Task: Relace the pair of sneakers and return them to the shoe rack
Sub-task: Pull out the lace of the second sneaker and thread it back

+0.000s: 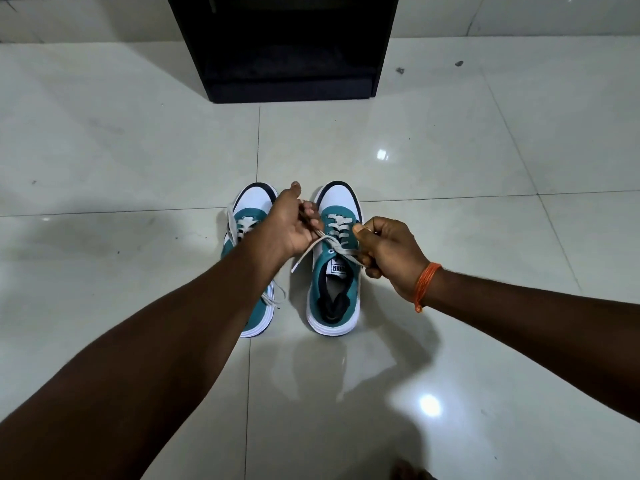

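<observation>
Two teal and white sneakers stand side by side on the tiled floor, toes pointing away from me. My left hand hovers between them, pinching one end of the right sneaker's off-white lace. My right hand grips the other end of that lace, just right of the tongue. The lace crosses above the shoe opening, and a loose tip hangs at its left side. The left sneaker is partly hidden under my left forearm; its lace ends trail loose near the heel.
A black shoe rack stands on the floor straight ahead, beyond the sneakers. Glossy pale floor tiles spread on all sides. An orange thread band sits on my right wrist. Small dark specks lie on the floor at far right.
</observation>
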